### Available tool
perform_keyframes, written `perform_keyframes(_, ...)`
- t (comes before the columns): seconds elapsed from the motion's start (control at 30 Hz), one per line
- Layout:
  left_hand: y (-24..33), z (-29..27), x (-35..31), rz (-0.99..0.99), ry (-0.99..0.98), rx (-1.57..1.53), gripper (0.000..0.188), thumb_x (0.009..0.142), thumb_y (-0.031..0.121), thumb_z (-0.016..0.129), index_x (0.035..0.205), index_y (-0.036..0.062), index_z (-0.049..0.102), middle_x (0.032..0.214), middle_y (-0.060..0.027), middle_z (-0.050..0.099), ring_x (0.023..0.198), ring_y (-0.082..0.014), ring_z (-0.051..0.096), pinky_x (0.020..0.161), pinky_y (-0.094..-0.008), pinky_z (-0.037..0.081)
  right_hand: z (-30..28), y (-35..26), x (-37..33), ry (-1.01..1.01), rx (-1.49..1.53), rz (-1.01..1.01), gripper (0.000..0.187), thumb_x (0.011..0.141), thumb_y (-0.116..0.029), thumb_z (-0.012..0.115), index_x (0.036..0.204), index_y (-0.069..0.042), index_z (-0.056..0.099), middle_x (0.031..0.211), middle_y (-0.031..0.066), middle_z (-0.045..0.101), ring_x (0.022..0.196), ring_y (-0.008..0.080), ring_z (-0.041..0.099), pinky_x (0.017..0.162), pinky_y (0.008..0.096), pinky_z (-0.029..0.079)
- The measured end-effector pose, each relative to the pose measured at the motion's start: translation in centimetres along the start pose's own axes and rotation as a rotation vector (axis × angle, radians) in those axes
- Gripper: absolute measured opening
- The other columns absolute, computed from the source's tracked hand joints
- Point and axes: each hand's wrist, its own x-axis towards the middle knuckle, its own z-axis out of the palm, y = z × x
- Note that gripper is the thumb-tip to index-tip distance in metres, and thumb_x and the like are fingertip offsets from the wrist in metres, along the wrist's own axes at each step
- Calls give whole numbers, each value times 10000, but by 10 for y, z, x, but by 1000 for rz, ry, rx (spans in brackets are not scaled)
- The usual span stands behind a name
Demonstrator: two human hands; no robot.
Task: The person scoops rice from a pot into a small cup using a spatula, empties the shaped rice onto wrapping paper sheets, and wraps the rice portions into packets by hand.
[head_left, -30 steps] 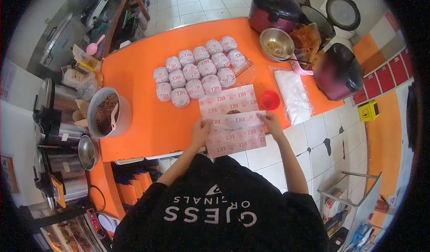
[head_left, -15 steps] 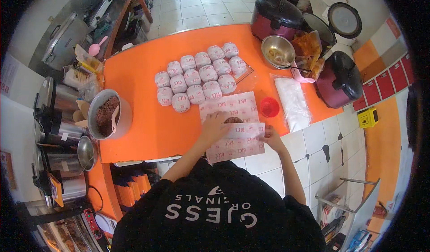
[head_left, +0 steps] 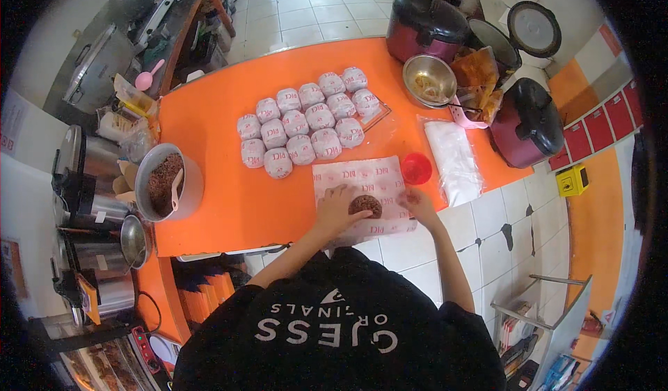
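A round, dark reddish-brown mound of cooked rice (head_left: 365, 207) sits on a white wrapping paper (head_left: 358, 172) with red print, near the front edge of the orange table. My left hand (head_left: 338, 206) lies on the paper left of the mound with fingers spread, its thumb at the mound's near edge. To the right of the mound is my right hand (head_left: 417, 204), over the paper's right side; motion smears its fingers, so its grip is unclear. Just beyond it stands a small red cup (head_left: 417, 168).
Rows of wrapped round parcels (head_left: 299, 121) cover the table's middle. A pot of brown rice (head_left: 169, 182) with a pink paddle stands left. At right are a plastic bag stack (head_left: 452, 158), a metal bowl (head_left: 430, 80) and dark red rice cookers (head_left: 527, 123).
The near part of the paper, which was folded up over part of the rice, is now lowered, and the mound shows whole. My left hand lies flatter beside it.
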Motion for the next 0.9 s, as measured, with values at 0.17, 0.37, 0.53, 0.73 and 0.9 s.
perform_keyframes(0.17,-4,-1,0,-39,-58,-15,778,737,602,654,1293,87,483,1362,-153,430,1220,-388,401,1006,-505,348,14,-30,53,299,-574,-217,405,742,-109,713,1099,-23,544,992,176,645,915,259,645,761,364,517)
perform_keyframes(0.37,7,-24,-35,347,53,-43,905,655,618,694,1343,90,436,1347,-136,430,1273,-329,363,1039,-512,301,14,-53,69,311,-648,-242,520,716,-76,681,1185,-42,458,934,216,618,857,306,643,728,431,496)
perform_keyframes(0.53,-41,18,-71,623,-119,178,869,681,559,698,1361,99,412,1374,-126,401,1301,-309,341,1092,-514,233,14,-41,54,272,-488,-197,522,736,-110,678,1194,-37,440,926,202,601,857,343,617,717,441,490)
perform_keyframes(0.73,-65,28,-73,505,-75,146,766,739,454,688,1358,98,412,1367,-114,411,1302,-299,347,1094,-496,253,43,-12,-27,670,-835,-298,494,821,-236,677,1175,18,445,984,179,554,859,292,567,697,400,488)
perform_keyframes(0.9,-74,30,-65,436,6,62,683,737,354,710,1302,73,448,1298,-111,454,1254,-303,396,1041,-467,329,59,53,-99,452,-514,55,515,781,-308,747,1060,22,466,903,167,617,800,249,636,706,344,523)
